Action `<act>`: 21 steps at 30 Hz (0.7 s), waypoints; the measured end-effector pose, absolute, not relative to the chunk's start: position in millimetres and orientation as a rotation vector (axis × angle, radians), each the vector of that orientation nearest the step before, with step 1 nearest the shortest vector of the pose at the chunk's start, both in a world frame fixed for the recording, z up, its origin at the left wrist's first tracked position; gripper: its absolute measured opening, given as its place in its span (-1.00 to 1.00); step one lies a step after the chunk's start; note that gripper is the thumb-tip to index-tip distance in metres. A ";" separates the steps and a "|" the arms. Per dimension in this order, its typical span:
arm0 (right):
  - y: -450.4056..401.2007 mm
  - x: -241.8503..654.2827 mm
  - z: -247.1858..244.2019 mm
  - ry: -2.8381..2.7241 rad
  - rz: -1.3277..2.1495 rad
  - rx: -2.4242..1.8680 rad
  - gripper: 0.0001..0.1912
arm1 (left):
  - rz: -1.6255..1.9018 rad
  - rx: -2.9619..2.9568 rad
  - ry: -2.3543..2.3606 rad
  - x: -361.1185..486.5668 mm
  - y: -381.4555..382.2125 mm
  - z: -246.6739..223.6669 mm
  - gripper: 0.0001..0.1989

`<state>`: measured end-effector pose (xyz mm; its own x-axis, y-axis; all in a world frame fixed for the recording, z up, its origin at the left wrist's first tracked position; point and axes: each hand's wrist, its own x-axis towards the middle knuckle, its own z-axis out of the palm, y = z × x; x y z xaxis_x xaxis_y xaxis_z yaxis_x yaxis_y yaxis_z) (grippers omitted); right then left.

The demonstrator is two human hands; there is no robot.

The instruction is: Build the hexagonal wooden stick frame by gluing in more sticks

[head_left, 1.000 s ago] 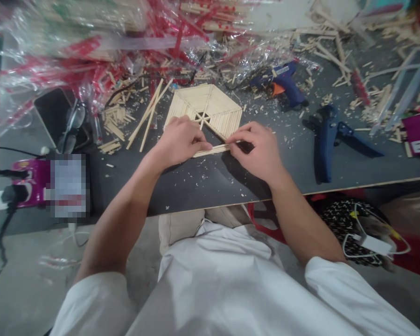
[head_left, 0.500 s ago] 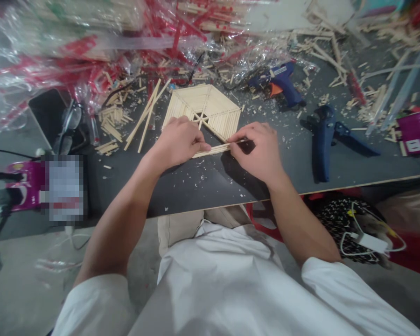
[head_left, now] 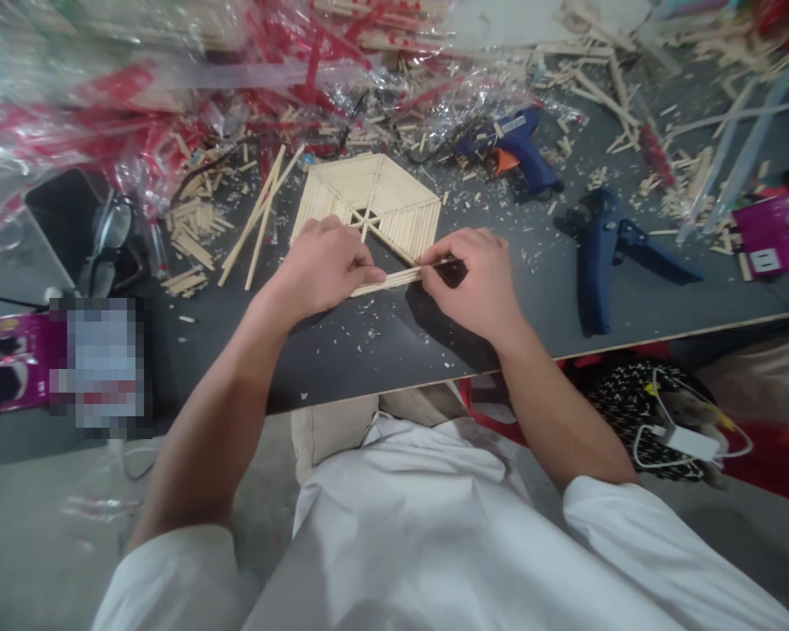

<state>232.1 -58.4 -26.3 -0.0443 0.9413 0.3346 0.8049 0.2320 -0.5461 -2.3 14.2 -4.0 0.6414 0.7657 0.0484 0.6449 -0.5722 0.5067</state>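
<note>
A hexagonal panel of pale wooden sticks (head_left: 404, 197) lies on the dark table, with a small opening around its hub and a gap on its near side. Along that near edge runs a short row of sticks (head_left: 401, 279). My left hand (head_left: 325, 263) is closed on the left end of these sticks, fingers bent and thumb pressed down. At their right end, by the panel's corner, my right hand (head_left: 473, 276) pinches them between thumb and index finger. How many sticks each hand holds is too small to tell.
Loose long sticks (head_left: 261, 215) lie left of the panel, near stick offcuts (head_left: 194, 232), glasses (head_left: 110, 232) and a phone (head_left: 62, 215). A blue glue gun (head_left: 526, 149) and a blue cutter (head_left: 598, 263) are at the right. Plastic wrapping (head_left: 203, 66) covers the back; the table's front edge (head_left: 394, 390) is near me.
The whole view has shifted, so the table items appear slightly further left. Both hands keep their places on the sticks, with no clear movement against the panel.
</note>
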 end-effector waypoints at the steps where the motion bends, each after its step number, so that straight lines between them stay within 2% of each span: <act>1: -58.3 232.3 -26.3 -1.881 0.279 -1.610 -0.95 | 0.368 2.413 1.108 -2.3 14.1 -4.2 -0.73; 21: -53.9 233.7 -15.0 -1.843 0.489 -1.624 -0.93 | 0.254 2.539 1.058 -4.5 14.7 2.0 -0.71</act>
<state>233.7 -53.9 -15.0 -0.0454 0.9768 0.2094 0.7448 0.1728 -0.6446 -4.5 14.7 2.0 0.7008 0.7131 0.0215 0.6450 -0.6461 0.4081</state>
